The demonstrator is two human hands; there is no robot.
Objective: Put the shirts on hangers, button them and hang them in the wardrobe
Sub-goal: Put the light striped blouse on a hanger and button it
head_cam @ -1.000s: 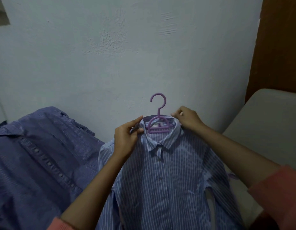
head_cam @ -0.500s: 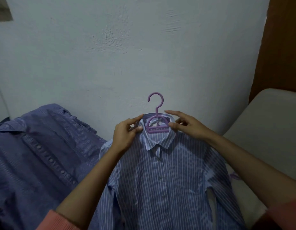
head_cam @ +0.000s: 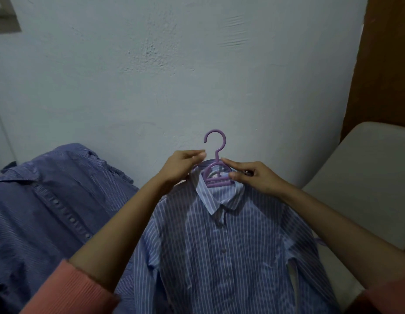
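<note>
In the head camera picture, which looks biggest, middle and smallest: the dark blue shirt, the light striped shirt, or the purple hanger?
Largest to smallest as they look:
1. Light striped shirt and dark blue shirt: about alike. Both run past the picture's edge, and the striped one is nearer, so I won't rank them.
2. Purple hanger: clearly smallest, though the collar hides part of it.

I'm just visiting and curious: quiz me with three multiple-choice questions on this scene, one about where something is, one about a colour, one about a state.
1. Where does the darker blue shirt lie?
A. Left of the striped shirt
B. On the chair
C. On the hanger

2. What colour is the hanger?
A. White
B. Purple
C. Black

3. In what state is the striped shirt?
A. Folded in a pile
B. Hung on a rail
C. On the hanger, front closed

Answers:
1 A: it is spread out to the left.
2 B: its hook stands purple against the pale wall.
3 C: the hanger sits inside the collar, with the left hand and right hand at it.
</note>
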